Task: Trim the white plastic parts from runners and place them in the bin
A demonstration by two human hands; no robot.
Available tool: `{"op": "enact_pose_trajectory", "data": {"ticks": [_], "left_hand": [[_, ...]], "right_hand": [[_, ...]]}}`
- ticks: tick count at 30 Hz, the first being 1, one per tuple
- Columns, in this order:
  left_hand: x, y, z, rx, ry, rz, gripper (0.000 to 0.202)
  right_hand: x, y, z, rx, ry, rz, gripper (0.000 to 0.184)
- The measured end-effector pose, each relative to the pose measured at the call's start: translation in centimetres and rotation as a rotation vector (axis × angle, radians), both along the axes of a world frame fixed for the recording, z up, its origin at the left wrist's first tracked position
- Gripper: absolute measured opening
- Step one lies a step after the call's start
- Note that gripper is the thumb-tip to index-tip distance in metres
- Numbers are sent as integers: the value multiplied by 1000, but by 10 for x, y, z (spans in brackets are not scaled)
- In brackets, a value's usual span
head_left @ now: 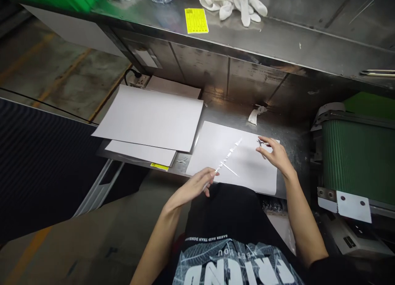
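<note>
My left hand [202, 182] is closed on the near end of a thin white strip [230, 154] with small notched pieces along its length. The strip slants up and to the right over a white sheet [205, 147]. A slimmer white stick [231, 170] lies at an angle by its lower part. At the sheet's right side, my right hand [275, 154] is curled, thumb and fingers around a small dark piece [259, 143]. That piece is too small to name.
Stacked white boards [151, 116] lie to the left. A crumpled white scrap [256, 115] sits behind the sheet. White gloves [233, 3] and a yellow label [196, 20] rest on the upper ledge. A green ribbed belt [358, 161] stands at the right.
</note>
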State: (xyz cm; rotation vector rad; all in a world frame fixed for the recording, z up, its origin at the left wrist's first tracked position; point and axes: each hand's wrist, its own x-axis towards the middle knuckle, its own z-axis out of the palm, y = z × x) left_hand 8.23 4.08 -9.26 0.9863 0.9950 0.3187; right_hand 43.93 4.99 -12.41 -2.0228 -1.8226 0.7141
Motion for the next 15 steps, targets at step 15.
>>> {"op": "enact_pose_trajectory", "data": {"ticks": [15], "left_hand": [[2,-6,10,939,592,403,40]], "right_hand": [[-49,-7,13,-398,-115,176,47]]}}
